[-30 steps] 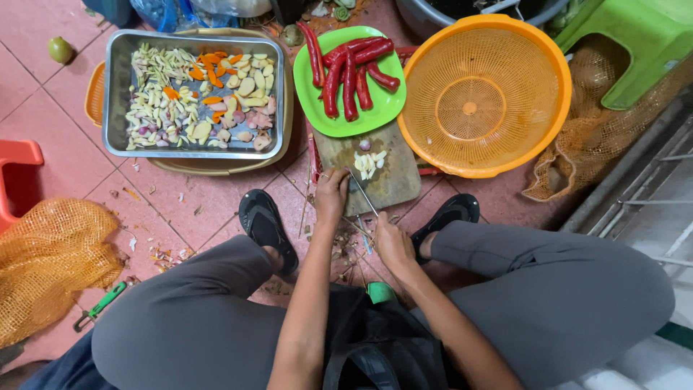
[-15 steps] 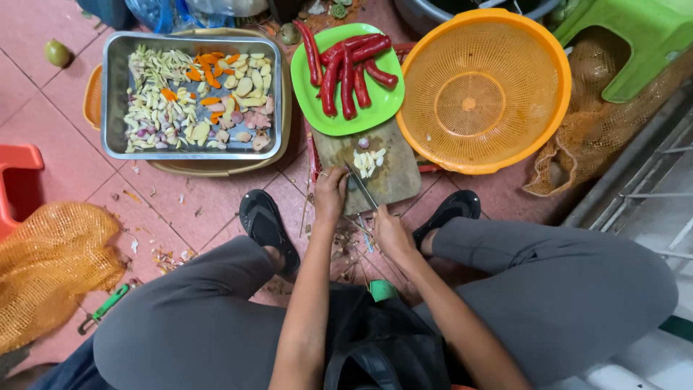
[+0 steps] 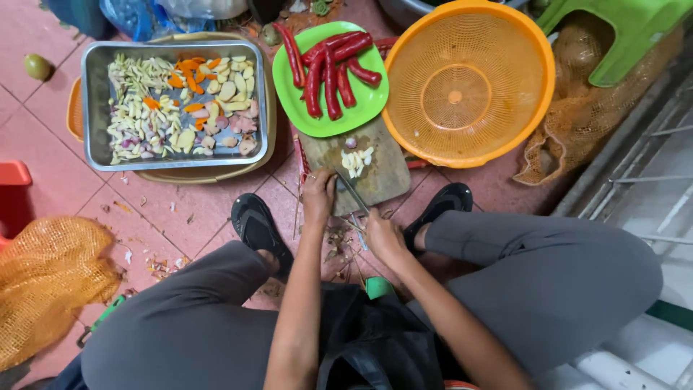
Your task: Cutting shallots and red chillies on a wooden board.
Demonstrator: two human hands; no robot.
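- My right hand (image 3: 382, 235) is curled tight round the handle of a knife (image 3: 352, 193); the grip is closed on it, and the blade slants up and left onto the wooden cutting board (image 3: 382, 173).
- My left hand (image 3: 318, 196) sits at the near edge of the board, fingers bent down narrow at the blade's tip. Whether they pinch a piece under them I cannot tell; it is hidden.
- A small heap of pale sliced garlic (image 3: 356, 160) lies on the board, just beyond my left fingers and the knife tip.
- The board rests on the pink tiled floor (image 3: 58, 166), between my two black sandals.
- Touching the board's far edge: a green plate (image 3: 364, 101) carrying long red chillies (image 3: 325, 68).
- Right of the plate, an orange colander (image 3: 462, 83), overlapping the board's corner.
- Left of the board, a steel tray (image 3: 90, 108) of chopped pale, orange and purple pieces.
- Peel scraps lie on the floor below my hands.
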